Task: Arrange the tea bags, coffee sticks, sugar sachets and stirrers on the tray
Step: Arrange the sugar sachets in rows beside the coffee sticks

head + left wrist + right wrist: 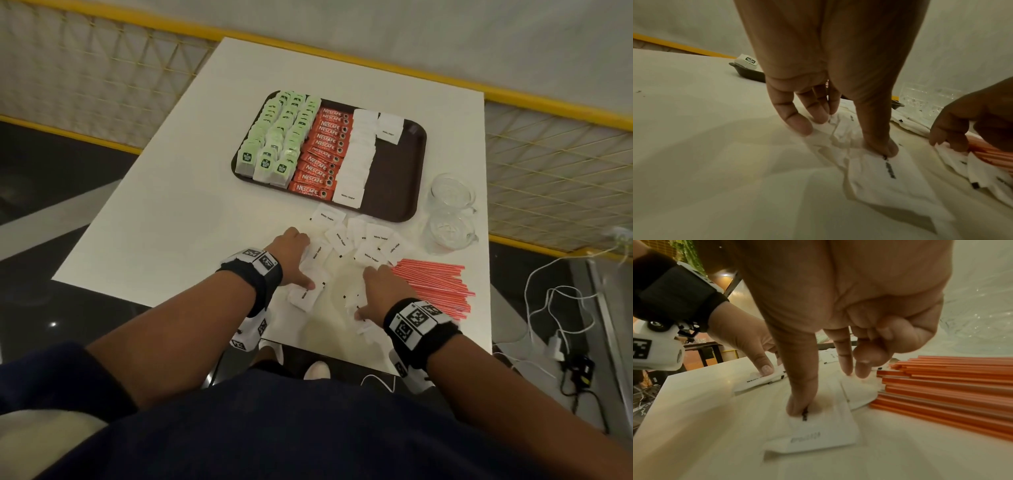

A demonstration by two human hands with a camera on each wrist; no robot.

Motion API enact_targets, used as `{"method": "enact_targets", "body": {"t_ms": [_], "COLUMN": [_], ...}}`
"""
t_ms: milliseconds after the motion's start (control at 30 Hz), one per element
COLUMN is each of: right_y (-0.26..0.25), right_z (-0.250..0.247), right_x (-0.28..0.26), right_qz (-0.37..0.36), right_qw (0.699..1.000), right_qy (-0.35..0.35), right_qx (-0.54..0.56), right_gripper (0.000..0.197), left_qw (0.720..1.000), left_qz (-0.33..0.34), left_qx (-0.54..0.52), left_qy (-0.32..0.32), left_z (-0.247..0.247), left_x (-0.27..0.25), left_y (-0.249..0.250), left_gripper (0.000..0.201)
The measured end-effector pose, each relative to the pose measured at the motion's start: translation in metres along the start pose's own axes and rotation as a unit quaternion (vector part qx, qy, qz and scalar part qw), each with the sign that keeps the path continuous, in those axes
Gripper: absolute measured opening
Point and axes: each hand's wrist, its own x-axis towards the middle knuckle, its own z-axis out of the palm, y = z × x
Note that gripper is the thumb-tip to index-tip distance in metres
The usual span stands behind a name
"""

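A brown tray (397,192) holds rows of green tea bags (277,137), red coffee sticks (322,150) and white sugar sachets (356,154). More loose sugar sachets (370,240) lie scattered in front of it. Red stirrers (435,284) lie in a pile at the right. My left hand (301,262) is spread over the sachets; its thumb (879,146) presses one sachet (885,178) and its fingers touch others. My right hand (373,291) presses its thumb (797,402) on another sachet (818,434), right beside the stirrers (951,386).
Two glass mugs (450,195) stand right of the tray, near the table's right edge. The white table's near edge (325,353) is just behind my wrists. Cables and a charger (555,342) lie on the floor at the right. A yellow railing runs behind the table.
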Motion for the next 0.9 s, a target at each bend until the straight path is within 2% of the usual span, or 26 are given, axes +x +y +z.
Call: {"method": "enact_targets", "body": {"t_ms": [200, 300, 467, 600, 700, 800, 900], "right_y": [0.000, 0.001, 0.000, -0.001, 0.002, 0.009, 0.015], "right_z": [0.000, 0.001, 0.008, 0.006, 0.005, 0.005, -0.003], "right_x": [0.005, 0.007, 0.009, 0.013, 0.015, 0.015, 0.017], "right_qz": [-0.005, -0.014, -0.019, -0.010, -0.016, -0.034, -0.063], "right_qw": [1.000, 1.000, 0.998, 0.998, 0.997, 0.999, 0.996], "right_qy": [0.005, 0.016, 0.041, 0.017, 0.006, 0.005, -0.001], "right_qx": [0.005, -0.016, -0.032, -0.062, -0.069, -0.034, 0.066], "right_gripper": [0.065, 0.062, 0.061, 0.059, 0.060, 0.060, 0.042], "left_qw": [1.000, 1.000, 1.000, 0.999, 0.999, 1.000, 0.998], "left_qz": [0.006, 0.002, -0.003, -0.003, 0.005, 0.013, 0.018], "left_qx": [-0.006, -0.015, -0.003, 0.039, 0.028, -0.010, -0.065], "left_qy": [-0.003, 0.000, 0.004, -0.010, -0.022, -0.018, 0.003], "left_z": [0.003, 0.006, 0.009, 0.007, 0.007, 0.006, -0.004], "left_x": [0.001, 0.001, -0.001, -0.003, -0.004, -0.005, -0.007], "left_y": [0.003, 0.002, 0.003, 0.006, 0.006, 0.005, 0.005], "left_gripper": [0.061, 0.051, 0.048, 0.050, 0.051, 0.045, 0.040]}}
